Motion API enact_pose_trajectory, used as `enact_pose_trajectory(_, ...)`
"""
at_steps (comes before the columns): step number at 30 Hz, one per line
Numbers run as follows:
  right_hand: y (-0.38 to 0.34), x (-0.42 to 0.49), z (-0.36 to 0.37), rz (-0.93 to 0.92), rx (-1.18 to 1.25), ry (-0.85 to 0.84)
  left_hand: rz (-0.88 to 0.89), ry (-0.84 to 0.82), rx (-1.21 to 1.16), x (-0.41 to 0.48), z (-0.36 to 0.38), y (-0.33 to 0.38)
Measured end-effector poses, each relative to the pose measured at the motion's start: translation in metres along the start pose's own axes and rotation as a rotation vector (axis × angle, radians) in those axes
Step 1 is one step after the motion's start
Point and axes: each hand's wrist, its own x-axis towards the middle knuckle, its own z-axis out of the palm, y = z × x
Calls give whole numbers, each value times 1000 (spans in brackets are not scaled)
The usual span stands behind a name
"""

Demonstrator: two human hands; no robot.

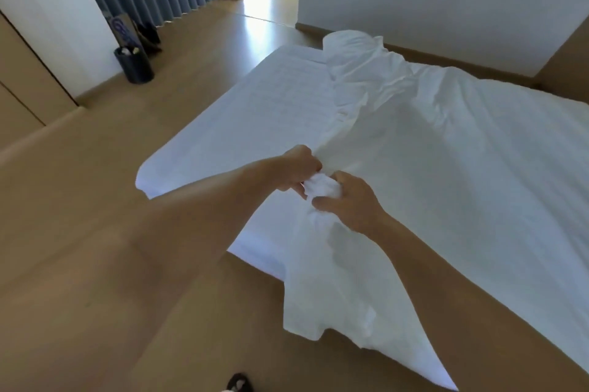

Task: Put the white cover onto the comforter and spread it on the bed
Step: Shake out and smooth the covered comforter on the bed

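At frame centre, left hand [299,170] and right hand [349,202] curl fingers round the bunched white cover [319,187], above the bed [255,104].

Both bare arms reach forward, close together. The left hand [299,168] is curled tight on a bunch of the white cover [319,186]. The right hand [349,200] (just beside the left, nearly touching) grips the same bunch.
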Motion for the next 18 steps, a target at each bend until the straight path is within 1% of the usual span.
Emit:
enact_pose_trajectory(2,-25,14,23,79,257,-78,13,2,14,4,-38,-31)
enact_pose_trajectory(3,-34,23,33,134,394,-73,18,-17,13,7,-55,-45)
enact_pose_trajectory(5,-52,45,51,238,566,14,34,-47,52,9,-83,-65)
enact_pose_trajectory(7,-67,70,67,333,562,136,62,-74,112,14,-106,-85)
enact_pose_trajectory(9,-81,97,81,394,509,189,67,-107,147,21,-126,-103)
enact_pose_trajectory(11,-92,127,93,459,486,153,70,-138,183,31,-143,-122)
enact_pose_trajectory(13,-102,158,108,529,479,51,92,-169,236,42,-158,-138)
enact_pose_trajectory(15,-114,186,128,553,469,-49,116,-194,287,51,-176,-147)
enact_pose_trajectory(18,-135,218,161,564,470,-86,120,-226,335,62,-208,-164)
